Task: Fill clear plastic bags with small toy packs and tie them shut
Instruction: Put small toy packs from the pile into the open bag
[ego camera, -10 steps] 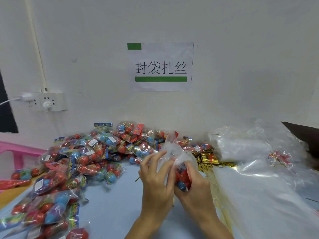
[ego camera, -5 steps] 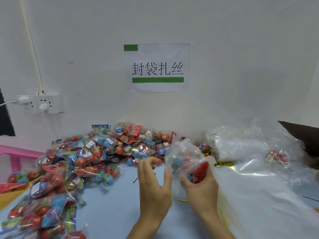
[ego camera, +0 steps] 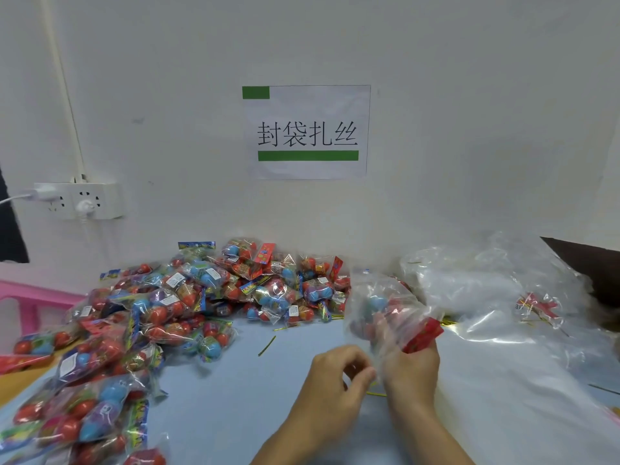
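Gripped low in the right hand (ego camera: 411, 370), a filled bag (ego camera: 385, 313) stood up above the knuckles, blurred; blue and red toys showed through the plastic, with a red card (ego camera: 423, 334) at its right side. Fingers of that hand curled round the bag's lower end. Left hand (ego camera: 335, 380) sat just beside the right, fingers curled with thumb and fingertips pinched together near the bag's neck; whether they held a tie could not be told. One gold tie (ego camera: 376, 394) showed between the two hands, low, against the table (ego camera: 235, 414).

Both hands hovered over the pale blue table, near its front centre. Toy packs (ego camera: 201, 297) lay heaped from the back wall down the left side. One loose tie (ego camera: 267, 346) lay on the bare surface just in front of the heap. Empty clear bags (ego camera: 486, 290) were piled on the right, touching the wall. On the wall hung a sign (ego camera: 307, 132) with green bars, and a socket strip (ego camera: 80, 200) to the left.
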Demonstrator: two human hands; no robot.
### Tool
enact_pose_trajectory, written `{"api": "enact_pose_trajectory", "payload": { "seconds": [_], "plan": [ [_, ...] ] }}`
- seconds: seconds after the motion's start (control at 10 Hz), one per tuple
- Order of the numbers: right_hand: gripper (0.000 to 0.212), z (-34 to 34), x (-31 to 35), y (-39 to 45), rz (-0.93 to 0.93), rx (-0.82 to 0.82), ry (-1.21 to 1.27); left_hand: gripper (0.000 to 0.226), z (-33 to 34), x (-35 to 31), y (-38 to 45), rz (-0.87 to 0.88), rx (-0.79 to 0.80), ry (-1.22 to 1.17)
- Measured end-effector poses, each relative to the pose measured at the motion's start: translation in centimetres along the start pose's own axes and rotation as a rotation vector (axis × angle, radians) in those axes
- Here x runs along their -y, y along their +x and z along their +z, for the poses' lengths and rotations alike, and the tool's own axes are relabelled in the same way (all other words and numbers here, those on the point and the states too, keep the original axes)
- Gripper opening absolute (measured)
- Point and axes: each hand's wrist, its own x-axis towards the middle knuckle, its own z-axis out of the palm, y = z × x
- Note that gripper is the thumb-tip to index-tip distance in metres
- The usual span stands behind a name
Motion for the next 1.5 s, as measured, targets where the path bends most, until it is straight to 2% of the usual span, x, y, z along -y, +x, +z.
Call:
{"api": "enact_pose_trajectory", "payload": {
  "seconds": [0.1, 0.2, 0.3, 0.4, 0.5, 0.6, 0.7, 0.8, 0.9, 1.0, 1.1, 1.2, 1.3, 1.4, 1.5],
  "plan": [
    [0.013, -0.2, -0.3, 0.6, 0.049, 0.001, 0.039, 0.021, 0.1, -0.4, -0.2, 0.011, 0.032, -0.077],
    [0.013, -0.4, -0.3, 0.8, 0.154, 0.097, 0.041, 0.012, -0.6, -0.4, 0.1, 0.019, -0.207, -0.094],
    [0.009, -0.3, 0.1, 0.5, 0.178, 0.305, -0.056, 0.025, -1.7, 0.2, 0.6, 0.055, -0.393, 0.091],
    [0.012, 0.5, 0.9, -1.1, 0.129, 0.535, -0.077, 0.042, -2.4, 1.4, 0.9, 0.047, -0.301, 0.334],
    [0.019, 1.0, 0.9, -2.1, 0.040, 0.588, -0.152, 0.016, -2.6, 1.3, 0.7, 0.111, -0.335, 0.348],
    [0.004, 0.3, 0.5, -2.1, -0.028, 0.556, -0.366, 0.010, -2.2, 0.8, 0.6, 0.306, -0.401, 0.383],
    [0.018, 0.1, 0.3, -2.0, -0.097, 0.482, -0.526, 0.018, -1.4, 0.4, 0.4, 0.465, -0.356, 0.445],
    [0.004, 0.5, 1.1, -1.9, -0.085, 0.424, -0.436, 0.025, -1.2, 0.0, 0.2, 0.328, -0.469, 0.262],
    [0.008, 0.4, 1.4, -1.4, 0.077, 0.386, -0.185, 0.021, -2.0, -0.3, 0.5, -0.031, -0.627, 0.038],
    [0.013, -0.1, 1.3, -1.1, 0.190, 0.327, -0.012, 0.005, -2.2, 1.0, 1.1, -0.446, -0.481, -0.391],
    [0.021, 0.2, 1.3, -1.3, 0.330, 0.302, 0.096, 0.046, -1.2, 2.1, 1.0, -0.585, -0.152, -0.673],
    [0.013, 0.6, 2.1, -1.6, 0.459, 0.357, 0.337, 0.065, 0.7, 2.4, 0.4, -0.511, -0.027, -0.654],
    [0.013, -0.1, 1.7, -1.1, 0.490, 0.289, 0.350, 0.076, 1.4, 2.8, 0.0, -0.512, 0.090, -0.599],
    [0.020, -0.1, 1.7, -1.1, 0.527, 0.306, 0.465, 0.100, 1.1, 2.4, 0.1, -0.483, 0.041, -0.546],
    [0.023, 0.2, 2.0, -1.2, 0.538, 0.362, 0.533, 0.104, 0.0, 2.1, 0.3, -0.444, -0.256, -0.320]
  ]
}}
